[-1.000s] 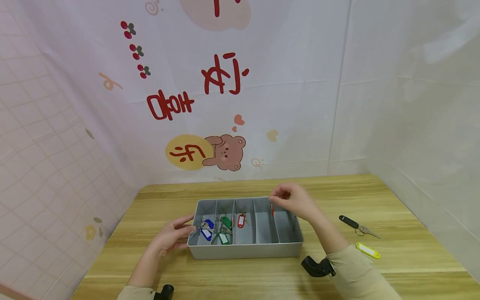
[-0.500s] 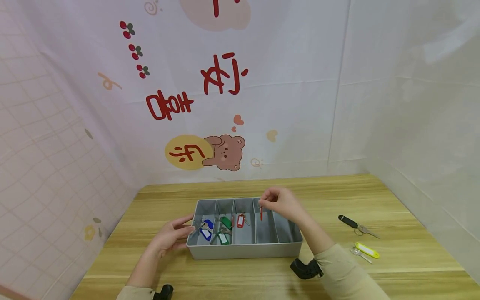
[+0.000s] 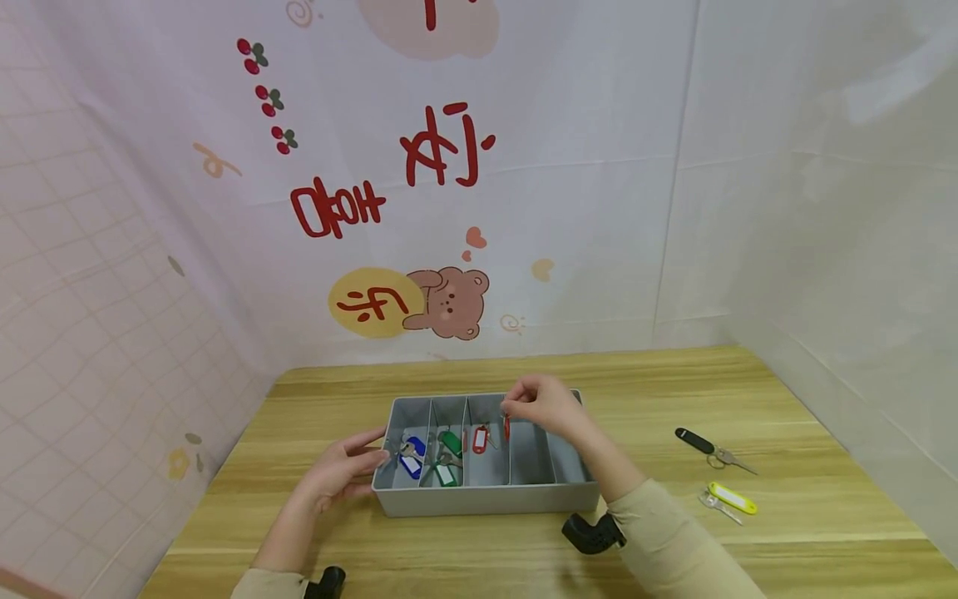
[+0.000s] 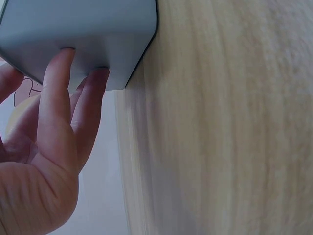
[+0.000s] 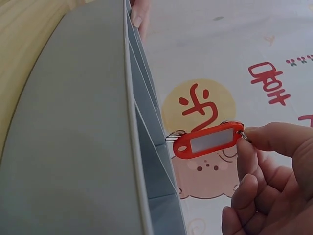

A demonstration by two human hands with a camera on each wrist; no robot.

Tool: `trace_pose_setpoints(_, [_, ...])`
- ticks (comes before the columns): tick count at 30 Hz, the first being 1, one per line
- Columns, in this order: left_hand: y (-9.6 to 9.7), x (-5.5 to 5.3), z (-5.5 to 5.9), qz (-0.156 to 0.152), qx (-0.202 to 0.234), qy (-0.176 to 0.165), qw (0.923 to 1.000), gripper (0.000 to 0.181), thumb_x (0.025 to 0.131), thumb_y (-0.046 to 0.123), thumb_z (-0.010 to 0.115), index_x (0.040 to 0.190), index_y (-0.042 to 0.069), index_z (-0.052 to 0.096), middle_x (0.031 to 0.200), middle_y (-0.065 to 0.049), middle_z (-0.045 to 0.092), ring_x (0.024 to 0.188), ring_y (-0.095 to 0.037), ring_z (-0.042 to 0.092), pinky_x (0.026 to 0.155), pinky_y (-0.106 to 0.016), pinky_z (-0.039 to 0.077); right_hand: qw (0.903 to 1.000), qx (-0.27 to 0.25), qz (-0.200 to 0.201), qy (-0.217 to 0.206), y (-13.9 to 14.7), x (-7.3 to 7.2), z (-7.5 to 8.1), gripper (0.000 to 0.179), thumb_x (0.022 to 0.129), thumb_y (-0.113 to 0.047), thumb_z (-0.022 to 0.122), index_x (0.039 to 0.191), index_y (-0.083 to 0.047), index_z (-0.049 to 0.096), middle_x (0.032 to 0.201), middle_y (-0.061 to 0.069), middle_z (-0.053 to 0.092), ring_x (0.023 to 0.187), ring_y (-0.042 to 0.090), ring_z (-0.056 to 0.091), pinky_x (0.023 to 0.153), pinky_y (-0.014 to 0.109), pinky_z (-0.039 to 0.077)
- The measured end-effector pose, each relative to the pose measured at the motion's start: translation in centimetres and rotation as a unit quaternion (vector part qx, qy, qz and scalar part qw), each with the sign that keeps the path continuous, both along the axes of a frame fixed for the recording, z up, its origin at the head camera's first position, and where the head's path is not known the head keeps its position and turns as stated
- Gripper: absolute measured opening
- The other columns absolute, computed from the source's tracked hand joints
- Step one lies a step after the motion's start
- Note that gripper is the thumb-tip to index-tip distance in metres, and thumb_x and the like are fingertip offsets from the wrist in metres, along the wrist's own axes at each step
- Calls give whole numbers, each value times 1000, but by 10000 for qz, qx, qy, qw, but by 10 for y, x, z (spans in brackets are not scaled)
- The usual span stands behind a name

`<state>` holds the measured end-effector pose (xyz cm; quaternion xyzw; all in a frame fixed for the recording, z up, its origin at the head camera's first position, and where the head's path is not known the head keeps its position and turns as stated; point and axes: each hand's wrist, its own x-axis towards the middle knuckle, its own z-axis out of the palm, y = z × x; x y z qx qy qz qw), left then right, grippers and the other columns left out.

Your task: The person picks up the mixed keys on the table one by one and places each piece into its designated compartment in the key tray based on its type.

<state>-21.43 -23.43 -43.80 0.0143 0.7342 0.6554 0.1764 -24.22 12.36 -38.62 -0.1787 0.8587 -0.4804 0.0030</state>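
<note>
In the head view a grey divided box [image 3: 486, 501] stands on the table. My left hand [image 3: 340, 474] holds its left end, thumb over the rim; in the left wrist view its fingertips [image 4: 61, 61] touch the outer wall. My right hand [image 3: 550, 408] pinches the metal ring of a red key tag [image 5: 208, 141], which hangs over the box near the divider right of the third compartment. Another red key tag [image 3: 480, 440] lies in that compartment. Blue key tags [image 3: 411, 466] lie in the leftmost compartment, green key tags [image 3: 446, 475] in the second.
Right of the box lie a key with a black tag [image 3: 696, 441] and a yellow key tag [image 3: 732, 497] with its key. A printed white cloth [image 3: 584, 208] stands behind the wooden table [image 3: 464, 557].
My right hand has moved left with the red key tag, from over the right-hand compartments to near the third one. My left hand has stayed at the box's left end.
</note>
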Motion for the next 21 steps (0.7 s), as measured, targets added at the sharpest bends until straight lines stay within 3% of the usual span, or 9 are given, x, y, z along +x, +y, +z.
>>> trace_pose_setpoints(10, [-1, -2, -1, -40, 82, -35, 10000, 72, 94, 15, 69, 153, -3, 30, 128, -26, 57, 105, -34, 65, 76, -40, 60, 9996, 197, -9, -185, -14, -2, -6, 8, 88, -15, 73, 83, -10, 71, 74, -5, 65, 68, 14, 54, 60, 29, 44])
trace_pose_setpoints(21, [-1, -2, -2, -73, 124, -4, 9999, 73, 94, 14, 68, 153, -4, 29, 130, -30, 55, 108, -36, 64, 79, -43, 59, 9992, 233, 50, -329, -20, 0, -9, 7, 89, -14, 72, 84, -9, 71, 74, -4, 65, 71, 13, 58, 63, 30, 46])
